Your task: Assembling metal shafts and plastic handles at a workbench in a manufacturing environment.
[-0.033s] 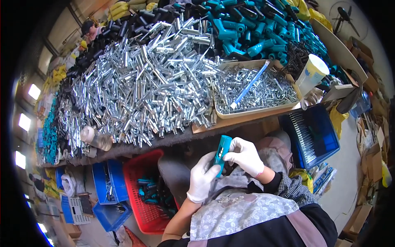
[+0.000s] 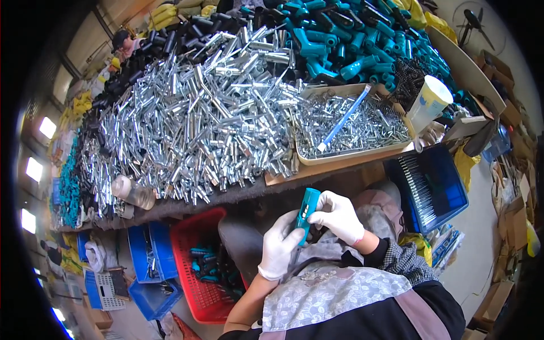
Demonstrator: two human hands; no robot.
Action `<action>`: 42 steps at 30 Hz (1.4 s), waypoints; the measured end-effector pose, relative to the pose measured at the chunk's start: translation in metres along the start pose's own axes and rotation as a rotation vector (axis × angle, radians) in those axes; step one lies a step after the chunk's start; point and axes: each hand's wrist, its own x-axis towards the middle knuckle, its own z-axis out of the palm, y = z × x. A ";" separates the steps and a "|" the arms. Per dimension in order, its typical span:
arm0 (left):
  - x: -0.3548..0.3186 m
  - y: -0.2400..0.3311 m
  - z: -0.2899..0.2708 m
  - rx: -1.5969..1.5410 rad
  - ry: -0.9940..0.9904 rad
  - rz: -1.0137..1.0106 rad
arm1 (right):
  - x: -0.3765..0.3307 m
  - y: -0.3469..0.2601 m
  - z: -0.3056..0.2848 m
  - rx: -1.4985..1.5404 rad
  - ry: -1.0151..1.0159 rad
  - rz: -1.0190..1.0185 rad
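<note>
In front of my lap I hold a teal plastic handle (image 2: 309, 200) upright and slightly tilted. It has an opening in its side where small pale metal bits show. My left hand (image 2: 279, 247), in a white glove, wraps round its lower part. My white-gloved right hand (image 2: 340, 220) is closed at its right side, with thumb and fingertips at the opening. Whether the right fingers also pinch a small part cannot be seen. Beyond my hands, the bench bears a heap of shiny metal shafts (image 2: 192, 113) and a shallow tray (image 2: 340, 156) of small metal parts and springs.
A blue-handled brush (image 2: 345, 116) lies across the tray, beside a paper cup (image 2: 430, 102). Teal handles (image 2: 362, 42) are piled behind. A clear bottle (image 2: 133, 192) lies at the bench edge. Below stand a red basket (image 2: 187, 283), blue bins (image 2: 150, 249) and a dark blue crate (image 2: 447, 187).
</note>
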 end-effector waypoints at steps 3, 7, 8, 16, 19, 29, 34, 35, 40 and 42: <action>0.003 0.003 0.003 -0.045 -0.032 -0.019 | 0.007 0.001 -0.001 -0.124 -0.021 -0.091; 0.009 -0.008 -0.005 -0.035 -0.054 0.005 | 0.023 -0.038 0.004 -0.506 -0.138 -0.256; 0.009 -0.004 -0.005 -0.203 -0.080 0.015 | 0.035 -0.053 -0.002 -0.734 -0.240 -0.318; 0.006 0.015 -0.029 -0.516 -0.032 0.078 | 0.243 -0.169 -0.054 -1.606 0.084 -1.047; 0.005 0.015 -0.028 -0.459 -0.001 0.039 | 0.287 -0.176 -0.055 -1.968 -0.026 -0.857; 0.001 0.018 -0.030 -0.397 0.015 0.006 | 0.216 -0.184 -0.059 -1.186 0.184 -1.083; 0.004 0.020 -0.017 -0.314 -0.045 0.008 | 0.089 -0.148 -0.040 -0.552 0.026 -0.270; 0.004 0.021 -0.013 -0.308 -0.074 0.012 | 0.072 -0.135 -0.036 -0.495 0.055 -0.222; 0.000 0.022 -0.001 -0.083 -0.143 -0.068 | 0.030 -0.093 -0.036 -0.517 0.313 -0.291; -0.004 0.014 -0.001 0.010 -0.180 -0.091 | 0.026 -0.082 -0.037 -0.594 0.379 -0.359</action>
